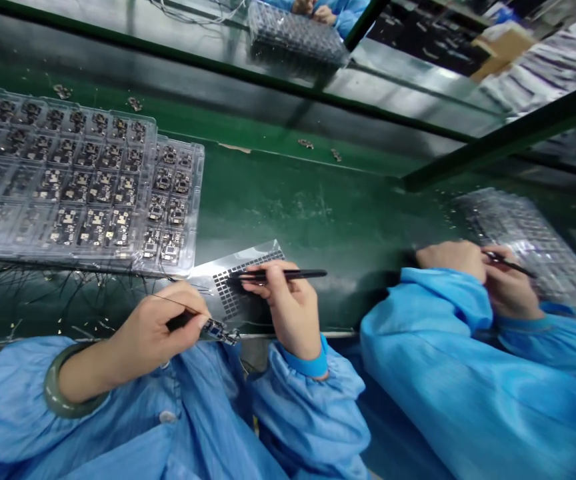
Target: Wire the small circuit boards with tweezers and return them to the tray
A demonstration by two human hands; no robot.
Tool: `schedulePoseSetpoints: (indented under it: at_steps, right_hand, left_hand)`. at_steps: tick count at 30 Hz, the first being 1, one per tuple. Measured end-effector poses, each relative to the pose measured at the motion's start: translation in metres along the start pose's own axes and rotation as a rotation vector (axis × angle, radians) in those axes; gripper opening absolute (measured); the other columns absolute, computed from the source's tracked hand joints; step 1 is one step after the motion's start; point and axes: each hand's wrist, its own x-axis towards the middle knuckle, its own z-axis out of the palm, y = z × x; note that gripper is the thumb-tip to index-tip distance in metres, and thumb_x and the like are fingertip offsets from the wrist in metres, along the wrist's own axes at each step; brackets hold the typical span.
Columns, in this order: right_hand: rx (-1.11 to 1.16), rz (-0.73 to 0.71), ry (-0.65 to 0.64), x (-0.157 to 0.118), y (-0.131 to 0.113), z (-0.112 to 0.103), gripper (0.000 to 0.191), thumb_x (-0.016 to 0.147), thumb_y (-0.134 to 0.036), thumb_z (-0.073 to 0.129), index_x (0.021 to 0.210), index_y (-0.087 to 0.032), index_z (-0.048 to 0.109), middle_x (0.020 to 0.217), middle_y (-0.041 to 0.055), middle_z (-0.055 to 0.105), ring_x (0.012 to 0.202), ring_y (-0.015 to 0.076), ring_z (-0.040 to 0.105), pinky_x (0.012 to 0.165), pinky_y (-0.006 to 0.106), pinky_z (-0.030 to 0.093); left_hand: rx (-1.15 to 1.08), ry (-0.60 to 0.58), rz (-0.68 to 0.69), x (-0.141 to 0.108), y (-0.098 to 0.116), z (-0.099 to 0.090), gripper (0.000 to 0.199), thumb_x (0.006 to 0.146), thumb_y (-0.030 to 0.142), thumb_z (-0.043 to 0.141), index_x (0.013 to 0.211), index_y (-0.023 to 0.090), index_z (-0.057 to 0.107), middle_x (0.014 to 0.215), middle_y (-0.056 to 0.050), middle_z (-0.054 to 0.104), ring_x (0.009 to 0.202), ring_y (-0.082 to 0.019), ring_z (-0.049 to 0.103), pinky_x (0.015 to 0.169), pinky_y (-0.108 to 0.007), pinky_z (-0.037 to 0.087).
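My left hand [168, 327] pinches a small circuit board [218, 329] between thumb and fingers, low at the table's front edge. A thin dark wire [178, 304] runs across those fingers. In my right hand [291, 303] is a pair of black tweezers [298, 274], held like a pen, pointing left. Their tips are over a clear sheet [248, 257] bearing rows of small black squares [227, 293]. Whether the tips grip a square is too small to tell. Just behind my left hand stands a clear plastic tray [199, 200] with circuit boards in its pockets.
Another clear tray [152, 193] of boards overlaps it at left. Loose black wires [68, 287] lie along the front edge. Small board pieces [305, 143] sit at the back by a green frame bar [508, 127]. At right, a co-worker's hands [455, 260] work beside more trays [528, 233].
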Motion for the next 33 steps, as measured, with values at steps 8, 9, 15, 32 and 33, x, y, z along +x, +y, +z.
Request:
schedulePoseSetpoints:
  at_steps: [8, 9, 15, 32, 33]
  right_hand:
    - [-0.282, 0.081, -0.057, -0.028, 0.004, 0.003, 0.019, 0.079, -0.035, 0.069, 0.081, -0.019, 0.058, 0.072, 0.0006, 0.067, 0.062, 0.0157, 0.069, 0.06, 0.028, 0.06]
    - [-0.308, 0.073, -0.049, -0.033, 0.005, 0.002, 0.018, 0.08, -0.034, 0.068, 0.08, -0.019, 0.057, 0.072, 0.0007, 0.067, 0.062, 0.0159, 0.069, 0.059, 0.028, 0.06]
    - [-0.441, 0.029, -0.01, -0.043, 0.01, 0.002, 0.012, 0.081, -0.03, 0.064, 0.08, -0.019, 0.057, 0.073, 0.0019, 0.067, 0.06, 0.0152, 0.067, 0.059, 0.029, 0.059]
    - [-0.378, 0.114, -0.086, -0.035, 0.007, 0.001, 0.02, 0.079, -0.035, 0.067, 0.078, -0.02, 0.055, 0.065, -0.0005, 0.067, 0.053, 0.0138, 0.065, 0.051, 0.026, 0.057]
    - [-0.345, 0.125, -0.095, -0.035, 0.006, 0.0, 0.021, 0.079, -0.036, 0.068, 0.078, -0.02, 0.055, 0.066, -0.0006, 0.067, 0.053, 0.0138, 0.065, 0.05, 0.026, 0.057]
  left_hand:
    - [0.058, -0.205, 0.021, -0.001, -0.011, -0.001, 0.014, 0.084, 0.007, 0.052, 0.083, 0.015, 0.064, 0.092, -0.008, 0.072, 0.091, -0.018, 0.067, 0.081, -0.029, 0.053]
    - [0.071, -0.231, 0.027, -0.001, -0.012, -0.001, 0.015, 0.083, 0.006, 0.052, 0.083, 0.016, 0.064, 0.093, -0.008, 0.072, 0.092, -0.018, 0.066, 0.083, -0.03, 0.053]
    - [0.088, -0.289, -0.01, -0.003, -0.012, -0.002, 0.015, 0.085, 0.009, 0.052, 0.085, 0.018, 0.064, 0.095, -0.006, 0.071, 0.095, -0.018, 0.065, 0.085, -0.031, 0.052]
    - [0.096, -0.333, -0.031, -0.003, -0.012, -0.005, 0.015, 0.087, 0.011, 0.052, 0.084, 0.018, 0.065, 0.102, -0.007, 0.072, 0.099, -0.017, 0.065, 0.088, -0.03, 0.051]
    - [0.094, -0.331, -0.031, -0.003, -0.012, -0.005, 0.015, 0.087, 0.011, 0.052, 0.084, 0.018, 0.065, 0.103, -0.007, 0.072, 0.098, -0.017, 0.065, 0.087, -0.03, 0.051]
